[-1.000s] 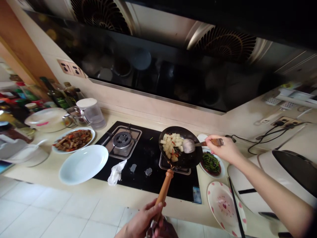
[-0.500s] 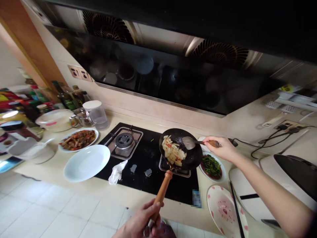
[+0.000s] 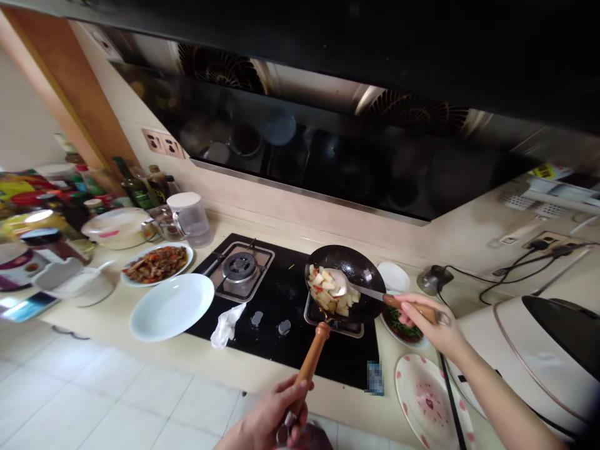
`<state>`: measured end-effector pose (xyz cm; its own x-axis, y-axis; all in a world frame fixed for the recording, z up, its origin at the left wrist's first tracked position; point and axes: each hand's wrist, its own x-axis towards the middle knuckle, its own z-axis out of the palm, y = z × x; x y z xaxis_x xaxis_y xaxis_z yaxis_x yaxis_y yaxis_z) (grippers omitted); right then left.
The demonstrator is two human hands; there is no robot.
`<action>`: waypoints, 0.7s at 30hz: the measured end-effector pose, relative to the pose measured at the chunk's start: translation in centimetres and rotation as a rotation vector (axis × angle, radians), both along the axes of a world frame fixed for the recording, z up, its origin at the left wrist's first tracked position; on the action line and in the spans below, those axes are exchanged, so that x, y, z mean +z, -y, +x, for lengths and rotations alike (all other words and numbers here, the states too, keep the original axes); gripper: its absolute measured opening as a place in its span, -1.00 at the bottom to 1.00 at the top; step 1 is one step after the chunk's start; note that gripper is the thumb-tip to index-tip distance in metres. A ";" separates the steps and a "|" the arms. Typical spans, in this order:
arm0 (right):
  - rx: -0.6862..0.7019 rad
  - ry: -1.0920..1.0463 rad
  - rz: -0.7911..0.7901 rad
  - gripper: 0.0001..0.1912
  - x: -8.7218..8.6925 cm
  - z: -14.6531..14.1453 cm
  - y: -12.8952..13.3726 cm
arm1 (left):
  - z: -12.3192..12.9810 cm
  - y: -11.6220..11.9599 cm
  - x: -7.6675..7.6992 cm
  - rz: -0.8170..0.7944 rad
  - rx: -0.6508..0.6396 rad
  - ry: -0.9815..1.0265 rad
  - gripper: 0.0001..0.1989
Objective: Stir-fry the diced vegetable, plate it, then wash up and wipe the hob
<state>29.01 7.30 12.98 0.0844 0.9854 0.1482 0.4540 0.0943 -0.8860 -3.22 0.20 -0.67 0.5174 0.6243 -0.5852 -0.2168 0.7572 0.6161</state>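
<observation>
My left hand (image 3: 284,406) is wrapped round the wooden handle of a black wok (image 3: 363,265), which sits over the right burner, tilted. Pale chopped vegetables with red bits (image 3: 330,300) lie in the left part of the wok. My right hand (image 3: 434,322) grips the wooden handle of a metal spatula (image 3: 368,292), whose blade is among the vegetables. Just right of the wok is a plate of dark green vegetables (image 3: 407,330), partly covered by my right hand.
An empty white oval plate (image 3: 173,306) and a dish of cooked food (image 3: 157,264) stand left of the black hob (image 3: 276,281). A crumpled tissue (image 3: 227,326) lies on its edge. On the right are a spotted plate (image 3: 429,400) with chopsticks and a rice cooker (image 3: 525,350). The range hood (image 3: 300,144) hangs above.
The spatula blade has moved left and down from the wok's bare side into the vegetables. My right hand has come lower and nearer. The vegetables look more bunched up.
</observation>
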 end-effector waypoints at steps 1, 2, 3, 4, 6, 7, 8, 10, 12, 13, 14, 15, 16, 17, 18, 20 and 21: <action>-0.009 0.056 0.017 -0.65 0.6 -0.1 1.5 | 0.0 0.0 -0.1 -0.003 -0.001 -0.004 -0.33; -0.022 0.090 0.030 -0.66 0.8 0.0 2.9 | 0.0 0.0 -0.1 -0.004 0.001 -0.005 -0.33; -0.035 0.107 0.039 -0.66 0.6 0.1 4.1 | 0.0 0.0 -0.2 -0.002 0.002 -0.005 -0.33; -0.042 0.119 0.043 -0.67 0.1 0.3 5.1 | 0.0 0.0 -0.3 0.001 0.003 -0.003 -0.34; -0.064 0.134 0.041 -0.68 -2.0 0.9 6.4 | 0.0 0.0 -0.5 0.004 0.001 -0.002 -0.33; -0.086 0.135 0.044 -0.68 -3.4 1.1 6.7 | 0.0 0.0 -0.5 0.002 -0.001 -0.003 -0.33; -0.118 0.126 0.055 -0.68 -4.7 1.3 6.7 | 0.0 0.0 -0.5 -0.002 -0.003 -0.004 -0.33; -0.207 0.080 0.108 -0.68 -7.4 1.2 5.8 | -0.1 0.0 -0.5 -0.007 -0.001 -0.011 -0.33; -0.311 -0.015 0.171 -0.66 -9.5 0.4 4.3 | -0.1 0.0 -0.3 -0.014 0.005 -0.029 -0.35; -0.363 -0.082 0.194 -0.63 -10.2 -0.1 3.5 | -0.1 0.0 -0.2 -0.015 0.006 -0.039 -0.36; -0.409 -0.155 0.205 -0.61 -10.7 -0.8 2.8 | -0.2 0.0 -0.2 -0.016 0.005 -0.048 -0.37; -0.440 -0.228 0.203 -0.59 -11.0 -1.3 2.3 | -0.2 -0.1 -0.2 -0.016 0.002 -0.054 -0.37; -0.451 -0.287 0.190 -0.57 -11.1 -1.7 2.2 | -0.3 -0.1 -0.2 -0.017 -0.004 -0.055 -0.38; -0.446 -0.325 0.169 -0.56 -11.0 -1.8 2.3 | -0.3 -0.2 -0.3 -0.016 -0.008 -0.052 -0.38; -0.424 -0.333 0.135 -0.56 -10.8 -1.7 2.9 | -0.3 -0.2 -0.4 -0.016 -0.011 -0.048 -0.38; -0.398 -0.283 0.070 -0.57 -10.1 -0.7 4.5 | -0.4 -0.3 -0.6 -0.015 -0.017 -0.040 -0.37; -0.409 -0.237 0.050 -0.58 -9.7 -0.1 5.3 | -0.4 -0.3 -0.6 -0.012 -0.018 -0.037 -0.37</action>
<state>28.92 2.05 3.29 0.5009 0.8566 0.1241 0.2488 -0.0052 -0.9686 -3.58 0.50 -1.31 0.5067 0.6079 -0.6113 -0.1800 0.7680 0.6146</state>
